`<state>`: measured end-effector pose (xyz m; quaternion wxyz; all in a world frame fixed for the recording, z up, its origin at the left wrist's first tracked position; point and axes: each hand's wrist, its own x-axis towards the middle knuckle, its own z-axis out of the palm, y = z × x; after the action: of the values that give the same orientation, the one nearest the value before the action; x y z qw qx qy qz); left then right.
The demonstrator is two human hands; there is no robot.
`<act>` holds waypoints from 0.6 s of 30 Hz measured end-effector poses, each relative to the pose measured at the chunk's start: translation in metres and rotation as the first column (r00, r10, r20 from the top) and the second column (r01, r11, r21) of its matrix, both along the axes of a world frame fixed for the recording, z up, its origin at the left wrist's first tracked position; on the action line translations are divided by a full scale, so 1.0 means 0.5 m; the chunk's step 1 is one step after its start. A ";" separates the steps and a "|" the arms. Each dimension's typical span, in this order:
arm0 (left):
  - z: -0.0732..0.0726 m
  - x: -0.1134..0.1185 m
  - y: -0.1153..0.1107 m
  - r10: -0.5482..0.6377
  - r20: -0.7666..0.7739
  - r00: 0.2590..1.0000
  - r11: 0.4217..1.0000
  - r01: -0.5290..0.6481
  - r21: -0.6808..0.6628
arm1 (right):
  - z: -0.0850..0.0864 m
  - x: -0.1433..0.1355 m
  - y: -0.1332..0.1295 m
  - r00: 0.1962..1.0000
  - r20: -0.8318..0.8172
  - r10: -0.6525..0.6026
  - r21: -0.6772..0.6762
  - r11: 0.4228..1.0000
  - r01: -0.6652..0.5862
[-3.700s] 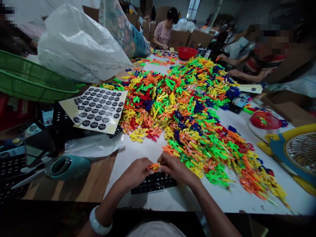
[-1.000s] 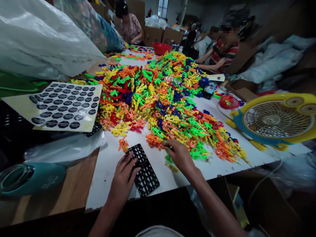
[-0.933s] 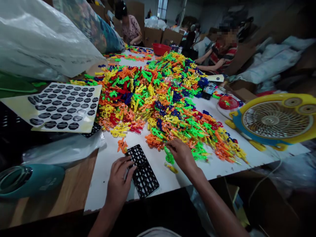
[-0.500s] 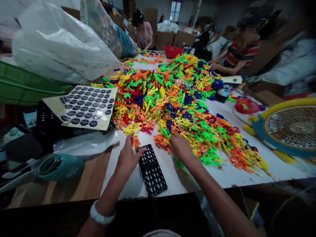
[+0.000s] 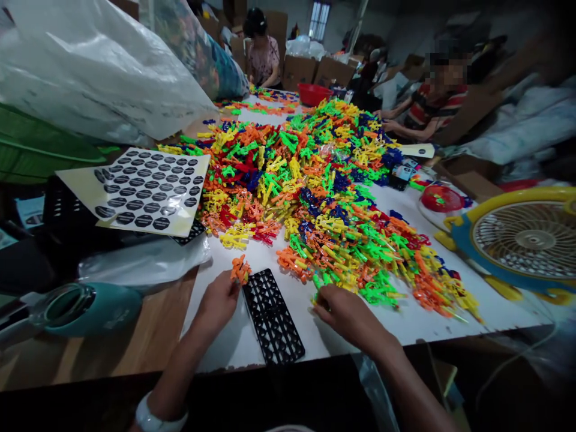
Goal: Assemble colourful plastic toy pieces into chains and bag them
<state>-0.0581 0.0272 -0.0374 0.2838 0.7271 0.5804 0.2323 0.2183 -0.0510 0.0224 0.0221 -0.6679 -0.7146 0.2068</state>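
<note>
My left hand [image 5: 219, 304] is closed around a small orange plastic toy figure [image 5: 240, 269], whose top stands out above the fingers. Just right of it, a black perforated plastic tray [image 5: 275, 318] lies on the white tabletop. On the tray's other side my right hand [image 5: 348, 309] is pinched, with a green plastic toy [image 5: 318, 281] showing at its fingertips; the fingers partly cover it. Beyond both hands spreads a big heap of small plastic toys [image 5: 288, 174] in orange, green, yellow, blue and red.
Sheets of black oval stickers [image 5: 153, 189] lie left, above a clear plastic bag [image 5: 148, 261]. A teal bottle [image 5: 96, 309] is at the near left. A yellow-and-blue fan [image 5: 531, 240] stands right. Two people work across the table, near a red basin [image 5: 315, 93].
My right hand has drawn back from the heap toward me, with the green toy at its fingers. My left hand has moved slightly left and lower, still holding the orange toy.
</note>
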 end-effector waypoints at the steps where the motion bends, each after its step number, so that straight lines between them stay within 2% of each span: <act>1: -0.002 -0.011 0.012 -0.032 0.038 0.999 0.999 0.031 0.032 | -0.003 -0.003 0.013 0.992 -0.124 -0.020 0.035 0.999 0.025; 4: -0.004 -0.034 0.069 -0.022 0.014 1.000 0.977 0.019 0.211 | -0.019 -0.025 0.055 0.872 -0.483 -0.077 0.082 0.988 0.132; 7: 0.003 -0.031 0.138 0.001 -0.079 0.997 0.945 0.025 0.326 | -0.042 -0.062 0.093 0.648 -0.749 -0.141 0.001 0.977 0.214; 10: 0.017 -0.012 0.179 -0.054 -0.150 0.987 0.931 0.104 0.351 | -0.055 -0.094 0.121 0.424 -0.888 -0.178 -0.069 0.963 0.260; 12: 0.026 -0.001 0.183 -0.073 -0.182 0.981 0.922 0.135 0.362 | -0.054 -0.103 0.133 0.347 -0.921 -0.175 -0.071 0.953 0.294; 18: 0.041 -0.008 0.143 -0.063 -0.145 0.987 0.915 0.115 0.387 | -0.053 -0.114 0.142 0.232 -0.950 -0.208 -0.113 0.924 0.366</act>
<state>-0.0622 0.0990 -0.0170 0.1038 0.8084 0.5053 0.2834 0.1612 0.0200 -0.0040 0.5229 -0.5296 -0.4370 0.5052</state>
